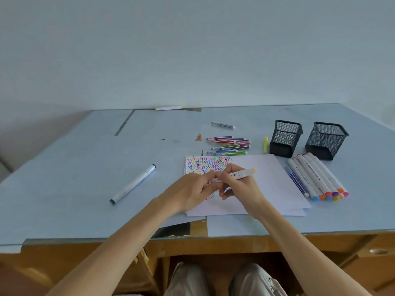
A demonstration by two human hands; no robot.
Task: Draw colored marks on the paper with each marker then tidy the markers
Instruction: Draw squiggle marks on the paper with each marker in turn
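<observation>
Blue-covered desk (pixel 85 167) fills the view, wooden front edge below. White paper sheet (pixel 267 184), a small stack, lies right of centre; its far-left corner carries rows of multicoloured zigzag marks (pixel 206 164). All positions below are given against this paper. Two black mesh pen holders beyond its far-right corner: nearer one (pixel 286 138) just off the corner, second one (pixel 326 140) further right, both tilted by the wide lens. Left hand (pixel 192 190) and right hand (pixel 241 186) meet over the paper's left half; both grip one white marker with a pale orange cap (pixel 243 173), left fingers curled round its left end, right fingers and thumb pinching the barrel, cap pointing right. Row of thick white markers (pixel 316 178) with coloured end caps lies along the paper's right edge, a thin blue pen (pixel 298 184) touching the paper side of the row. Long white marker with dark ends (pixel 133 183) lies well left of the paper. Cluster of thin coloured markers (pixel 229 145) sits just beyond the far edge; yellow highlighter (pixel 265 144) between that cluster and the nearer holder. Grey pen (pixel 223 125) farther back; yellow-tipped white marker (pixel 169 108) at the desk's far edge.
</observation>
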